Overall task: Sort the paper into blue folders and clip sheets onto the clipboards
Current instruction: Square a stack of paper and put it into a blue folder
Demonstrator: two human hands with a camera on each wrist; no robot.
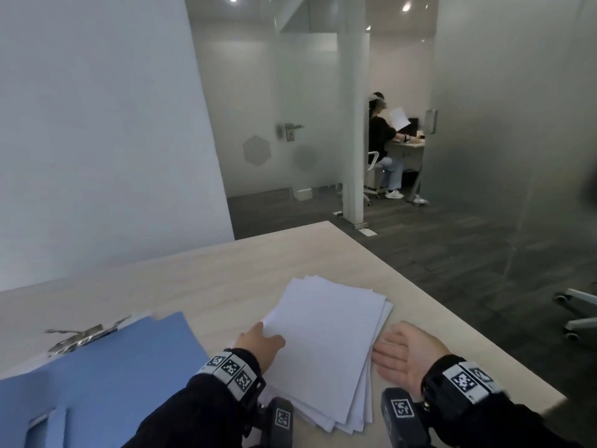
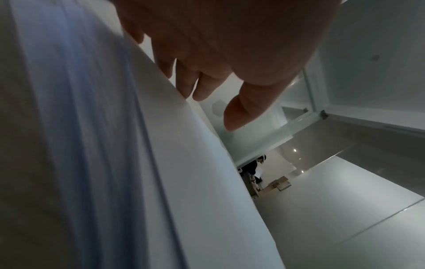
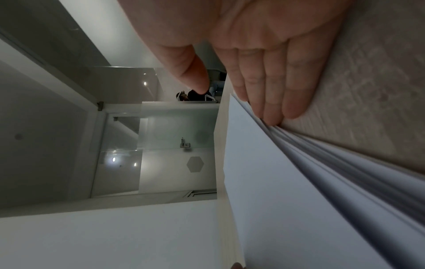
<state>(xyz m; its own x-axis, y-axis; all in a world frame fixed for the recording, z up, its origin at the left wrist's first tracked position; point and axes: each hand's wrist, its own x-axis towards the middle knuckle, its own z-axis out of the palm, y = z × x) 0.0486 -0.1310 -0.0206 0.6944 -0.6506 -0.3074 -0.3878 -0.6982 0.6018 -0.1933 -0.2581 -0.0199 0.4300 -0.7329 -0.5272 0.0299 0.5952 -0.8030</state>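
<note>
nearest, the left hand (image 1: 258,345) lies against the left edge of the loose paper stack (image 1: 326,344), fingers hidden under the sheets; the right hand (image 1: 405,357) rests flat, fingers straight, against its right edge. left of them lies the blue folder (image 1: 106,376) on the pale desk (image 1: 210,279).

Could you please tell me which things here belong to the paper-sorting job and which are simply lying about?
Belongs to the job:
paper stack, with the left hand and right hand at its sides
blue folder
metal clip

Just about:
desk
office chair
seated person beyond the glass
</note>
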